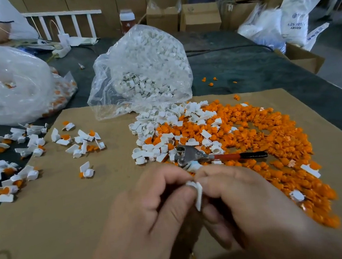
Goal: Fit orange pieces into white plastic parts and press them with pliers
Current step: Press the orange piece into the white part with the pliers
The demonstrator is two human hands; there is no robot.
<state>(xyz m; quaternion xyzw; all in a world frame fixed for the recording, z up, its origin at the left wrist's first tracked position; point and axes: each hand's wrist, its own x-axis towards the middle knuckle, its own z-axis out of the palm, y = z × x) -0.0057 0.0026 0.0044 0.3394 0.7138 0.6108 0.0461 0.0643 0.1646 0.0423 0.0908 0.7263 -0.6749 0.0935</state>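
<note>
Pinching 1 white plastic part (198, 195) between them above the cardboard (80, 209) on the worktop (243, 69), the left hand (152, 211) and right hand (246, 201) both had their grip clamped on it, a piece judged light, stiff and slick, best held by its flat tab.

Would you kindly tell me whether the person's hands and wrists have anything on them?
Both the left hand and the right hand are bare: no gloves, and no rings, watch or sleeve cuffs show in this view. The hands are a little blurred, so small details cannot be told.
</note>
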